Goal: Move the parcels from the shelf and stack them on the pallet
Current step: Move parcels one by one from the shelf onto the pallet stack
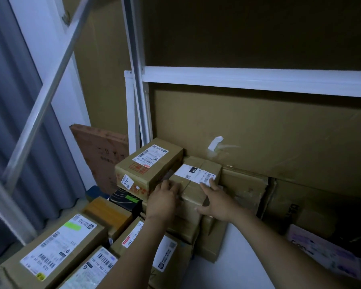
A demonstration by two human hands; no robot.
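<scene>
A small brown cardboard parcel with a white shipping label sits on top of a stack of boxes near the middle. My left hand lies against its near left side with fingers laid over the top edge. My right hand touches its near right side, fingers stretched up to the label and thumb spread toward the front. A larger labelled parcel stands right beside it on the left, touching it. Whether the fingers grip the parcel is not plain.
Several labelled parcels fill the lower left. A big flat cardboard sheet leans behind the stack under a white shelf beam. A white shelf post rises at centre. More boxes lie at right. Grey curtain at left.
</scene>
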